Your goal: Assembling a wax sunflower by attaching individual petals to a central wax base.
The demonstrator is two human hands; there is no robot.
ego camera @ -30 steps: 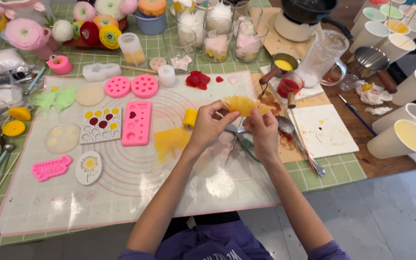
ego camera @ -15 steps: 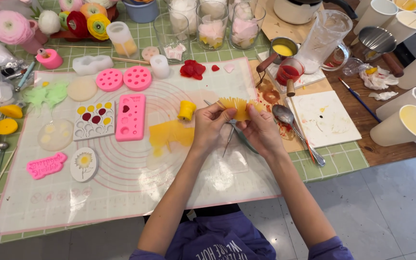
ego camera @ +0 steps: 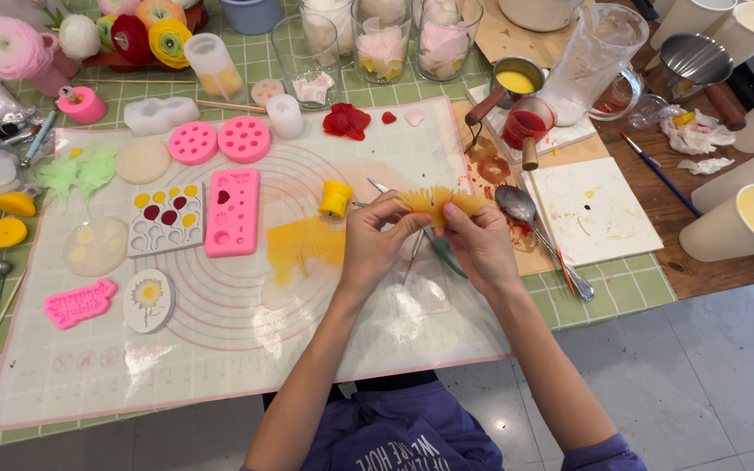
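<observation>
A translucent mat (ego camera: 220, 349) covers the counter (ego camera: 639, 288) beneath both hands. Left hand (ego camera: 373, 249) and right hand (ego camera: 482, 244) meet above it, each grip pinching the fringed yellow petal (ego camera: 436, 202) between fingertips. Just left of them stands a yellow spool (ego camera: 336, 199); a spoon (ego camera: 517, 205) lies just right.

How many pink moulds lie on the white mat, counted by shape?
Round pink moulds: 2, one and another
Rectangular pink mould: 1
Flat lettered pink mould: 1
Total: 4
</observation>
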